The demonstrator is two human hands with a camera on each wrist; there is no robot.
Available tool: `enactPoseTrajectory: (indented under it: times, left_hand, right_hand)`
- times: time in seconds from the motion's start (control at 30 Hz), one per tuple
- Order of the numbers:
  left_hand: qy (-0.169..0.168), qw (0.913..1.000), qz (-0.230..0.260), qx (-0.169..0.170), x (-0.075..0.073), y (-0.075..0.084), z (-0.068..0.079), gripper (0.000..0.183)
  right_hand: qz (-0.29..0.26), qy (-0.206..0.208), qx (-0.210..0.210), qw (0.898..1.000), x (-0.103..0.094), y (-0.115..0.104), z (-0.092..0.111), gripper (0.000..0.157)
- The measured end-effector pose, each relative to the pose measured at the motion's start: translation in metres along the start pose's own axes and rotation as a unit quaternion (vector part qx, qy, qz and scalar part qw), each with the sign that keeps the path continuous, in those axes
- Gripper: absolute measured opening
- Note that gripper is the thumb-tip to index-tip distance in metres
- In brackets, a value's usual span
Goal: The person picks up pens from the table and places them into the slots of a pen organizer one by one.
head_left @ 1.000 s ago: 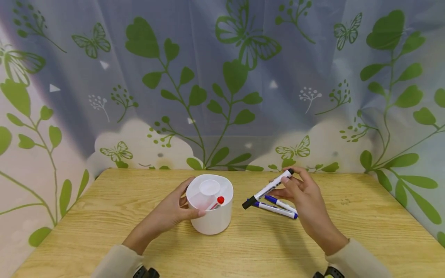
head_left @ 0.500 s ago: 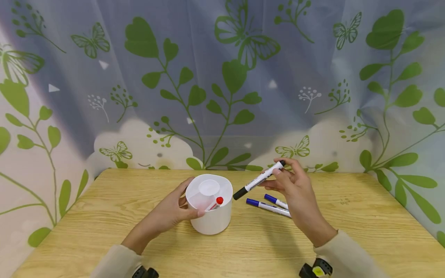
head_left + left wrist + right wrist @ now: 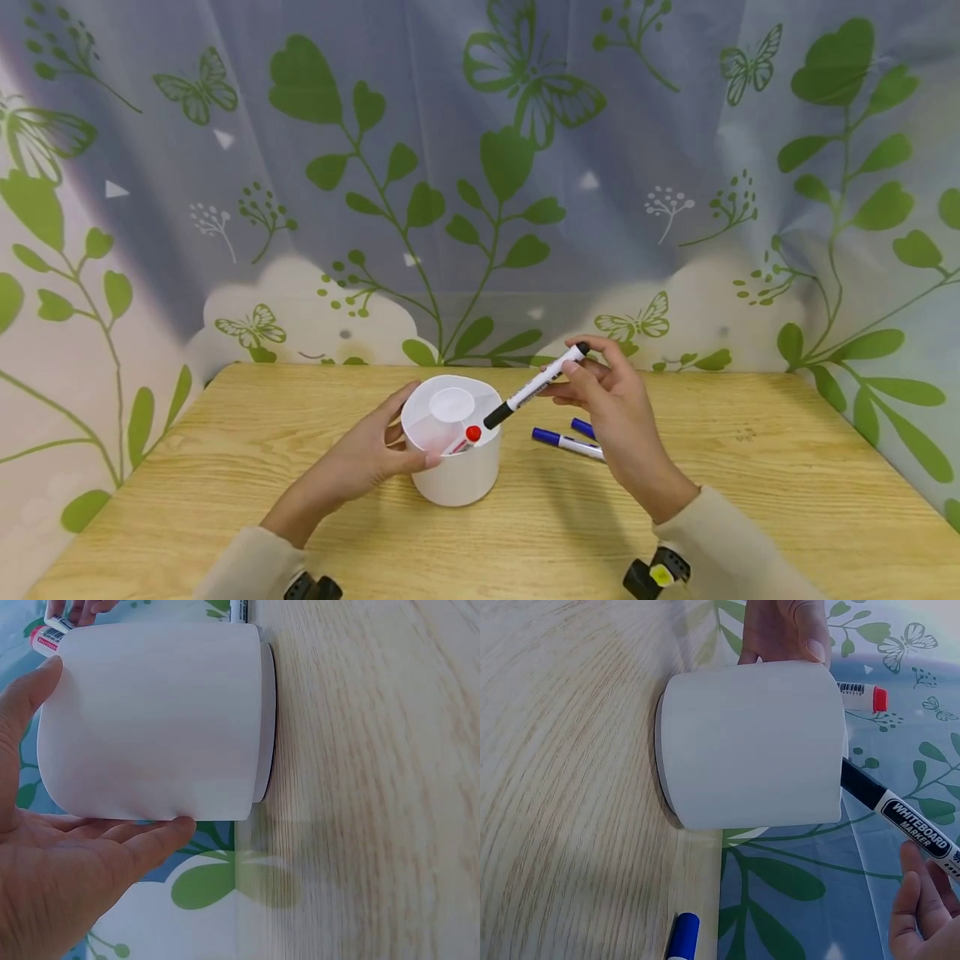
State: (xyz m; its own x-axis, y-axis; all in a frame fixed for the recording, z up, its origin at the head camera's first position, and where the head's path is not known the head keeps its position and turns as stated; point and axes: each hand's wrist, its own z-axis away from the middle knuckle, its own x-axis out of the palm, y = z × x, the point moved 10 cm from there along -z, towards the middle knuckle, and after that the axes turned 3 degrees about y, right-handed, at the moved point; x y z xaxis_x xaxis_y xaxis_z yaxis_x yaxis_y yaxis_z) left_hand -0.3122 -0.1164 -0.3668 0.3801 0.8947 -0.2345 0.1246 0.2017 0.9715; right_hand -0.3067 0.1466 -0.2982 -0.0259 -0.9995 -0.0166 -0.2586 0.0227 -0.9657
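Observation:
A white round desk organizer (image 3: 459, 485) with inner compartments stands upright on the table. My left hand (image 3: 367, 454) grips its left side, thumb at the front rim and fingers round the far side. A red-capped marker (image 3: 472, 435) leans inside, its end above the rim. With thumb and fingers my right hand (image 3: 621, 417) pinches a black whiteboard marker (image 3: 542, 382), tilted with its black cap down. In the right wrist view that cap's tip passes behind the organizer's rim (image 3: 832, 750), at the opening. How deep it reaches is hidden.
Two blue-capped markers lie on the wooden table (image 3: 360, 542) under my right hand, a nearer one (image 3: 566, 442) and a farther one (image 3: 582, 428), both partly covered by the hand. A patterned curtain (image 3: 480, 208) hangs behind the table's back edge.
My right hand has moved left with the black marker, from above the blue markers to the organizer's right rim. The left hand and organizer have stayed in place.

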Motion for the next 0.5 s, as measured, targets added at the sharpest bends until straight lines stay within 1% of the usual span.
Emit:
enactPoseTrajectory:
  times: [0.2, 0.3, 0.5]
  left_hand:
    - [-0.006, 0.9999, -0.007, 0.005, -0.001, 0.001, 0.000, 0.106]
    - [-0.014, 0.9999, -0.003, 0.008, 0.000, 0.001, 0.000, 0.104]
    - [-0.025, 0.9997, 0.001, 0.004, 0.000, 0.002, 0.000, 0.099]
  right_hand:
    - [-0.004, -0.006, 0.001, 1.000, 0.010, 0.005, -0.003, 0.022]
    - [-0.005, -0.012, -0.001, 1.000, 0.016, 0.007, -0.004, 0.023]
    - [0.002, -0.014, 0.001, 1.000, 0.024, 0.012, -0.008, 0.024]
